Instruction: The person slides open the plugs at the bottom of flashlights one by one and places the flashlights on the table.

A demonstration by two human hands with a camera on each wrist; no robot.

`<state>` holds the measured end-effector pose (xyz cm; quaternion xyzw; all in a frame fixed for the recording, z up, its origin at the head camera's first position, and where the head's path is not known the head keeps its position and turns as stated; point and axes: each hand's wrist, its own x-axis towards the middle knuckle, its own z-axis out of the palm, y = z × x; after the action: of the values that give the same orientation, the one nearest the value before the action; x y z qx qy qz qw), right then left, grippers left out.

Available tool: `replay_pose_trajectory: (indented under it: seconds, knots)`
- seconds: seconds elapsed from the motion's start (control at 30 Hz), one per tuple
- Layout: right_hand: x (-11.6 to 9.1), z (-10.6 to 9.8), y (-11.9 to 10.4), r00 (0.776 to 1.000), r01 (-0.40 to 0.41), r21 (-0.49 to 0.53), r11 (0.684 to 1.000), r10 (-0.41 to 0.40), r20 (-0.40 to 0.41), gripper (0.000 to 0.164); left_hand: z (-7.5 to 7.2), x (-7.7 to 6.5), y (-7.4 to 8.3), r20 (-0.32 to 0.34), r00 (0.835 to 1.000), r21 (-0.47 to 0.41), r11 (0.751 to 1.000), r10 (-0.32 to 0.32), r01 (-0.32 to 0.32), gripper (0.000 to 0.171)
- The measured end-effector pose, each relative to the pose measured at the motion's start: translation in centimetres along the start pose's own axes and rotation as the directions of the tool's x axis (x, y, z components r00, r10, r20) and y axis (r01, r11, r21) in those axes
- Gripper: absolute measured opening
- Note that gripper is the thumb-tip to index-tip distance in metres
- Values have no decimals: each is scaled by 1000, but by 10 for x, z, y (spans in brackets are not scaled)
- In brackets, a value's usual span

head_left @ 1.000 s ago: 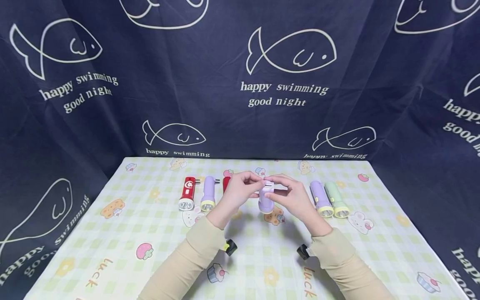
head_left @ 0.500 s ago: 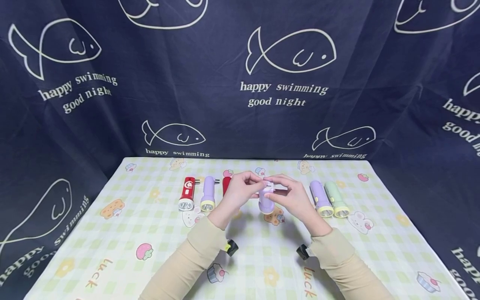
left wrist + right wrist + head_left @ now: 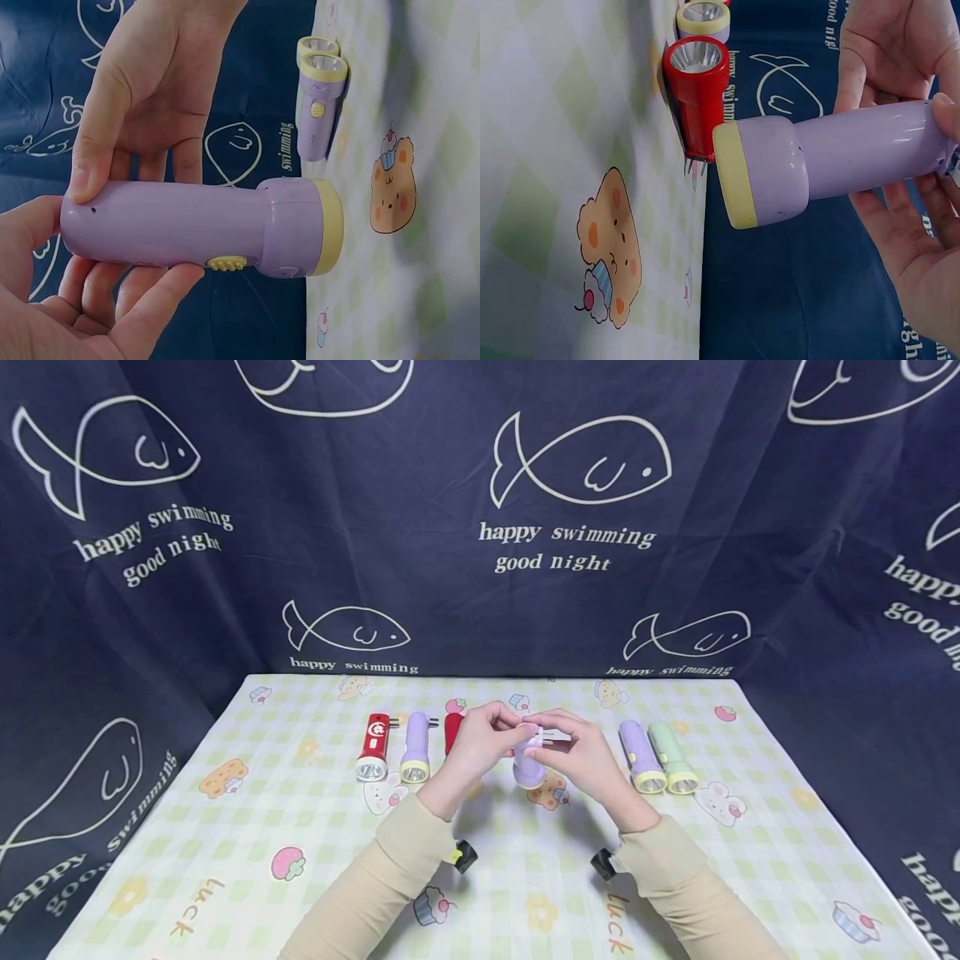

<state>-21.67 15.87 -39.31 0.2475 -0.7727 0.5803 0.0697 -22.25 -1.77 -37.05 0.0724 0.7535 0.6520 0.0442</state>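
Observation:
Both hands hold a lavender flashlight [image 3: 529, 768] above the middle of the table, its yellow-rimmed lamp end pointing down. My left hand [image 3: 480, 739] pinches its upper end, and the thumb lies across the top in the head view. From the other side, my right hand [image 3: 573, 747] grips the same end with thumb and fingers. Metal plug prongs [image 3: 549, 742] stick out on the right near the top. A yellow ridged switch [image 3: 227, 263] shows on the body in the left wrist view, beside a left fingertip.
Left of the hands lie a red flashlight [image 3: 373, 747], a lavender one [image 3: 417, 747] and another red one [image 3: 453, 729], partly hidden by my left hand. On the right, a lavender flashlight [image 3: 642, 758] and a green one [image 3: 672, 758] lie side by side. A patterned cloth [image 3: 300, 827] covers the table.
The flashlight has turned about its long axis: the dark slot at its top no longer faces the camera, and the prongs now show toward the right. Both hands have barely shifted.

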Motion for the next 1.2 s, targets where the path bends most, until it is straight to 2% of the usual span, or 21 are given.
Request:
replay_pose_trajectory:
  seconds: [0.33, 0.47, 0.73, 0.83, 1.07, 1.2]
  knots:
    - [-1, 4, -27, 1000, -3, -19, 1000, 3, 7, 38, 1, 0, -1, -6, 1000, 47, 999, 12, -11, 23]
    - [0, 3, -23, 1000, -8, -11, 1000, 8, 9, 38, 1, -1, -1, -9, 1000, 55, 998, 20, -19, 23]
    - [3, 1, -4, 1000, -3, 17, 1000, 2, 12, 39, -2, -2, 3, 3, 1000, -9, 1000, 3, -3, 24]
    - [3, 1, -7, 1000, -11, 19, 1000, 11, 10, 39, -3, -2, 4, 12, 1000, -14, 1000, -1, 2, 24]
    - [1, -1, -32, 999, -46, -30, 998, 46, -22, 38, -5, 0, 5, 55, 998, -29, 1000, -2, 4, 23]
    - [3, -5, -27, 997, -65, -27, 998, 63, -49, 39, -6, 1, 4, 82, 996, -35, 999, 33, -30, 23]
